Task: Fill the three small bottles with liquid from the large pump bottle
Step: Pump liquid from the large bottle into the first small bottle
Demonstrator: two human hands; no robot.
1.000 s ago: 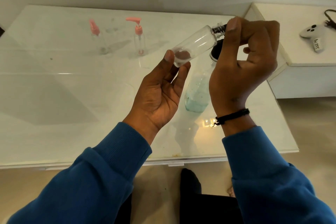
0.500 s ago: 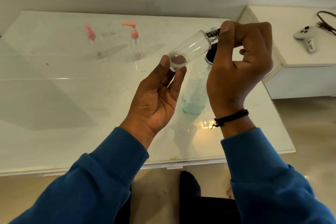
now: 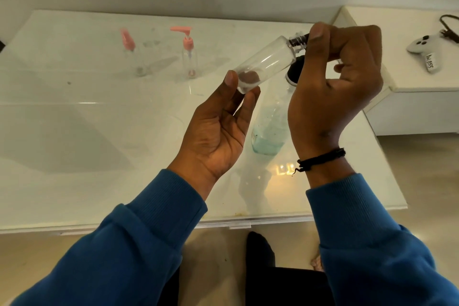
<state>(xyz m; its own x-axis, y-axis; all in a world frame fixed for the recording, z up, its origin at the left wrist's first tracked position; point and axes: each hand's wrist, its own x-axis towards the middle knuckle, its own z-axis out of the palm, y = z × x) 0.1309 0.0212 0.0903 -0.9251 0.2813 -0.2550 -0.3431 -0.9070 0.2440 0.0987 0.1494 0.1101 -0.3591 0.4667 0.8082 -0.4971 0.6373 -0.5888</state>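
A clear, empty small bottle is held tilted above the table. My left hand pinches its base between thumb and fingers. My right hand grips its black cap at the neck. Behind my right hand stands the large bottle with pale blue liquid at its bottom; its black top shows just under the small bottle. Two small clear bottles stand far back on the table: one with a pink cap and one with a pink pump.
The white glossy table ends in a front edge near my knees. A lower white unit stands at the right with a white game controller and a dark cable on it.
The view has shifted slightly; both hands and the small bottle sit a little lower and further left in the picture. The grip on the bottle and cap looks the same.
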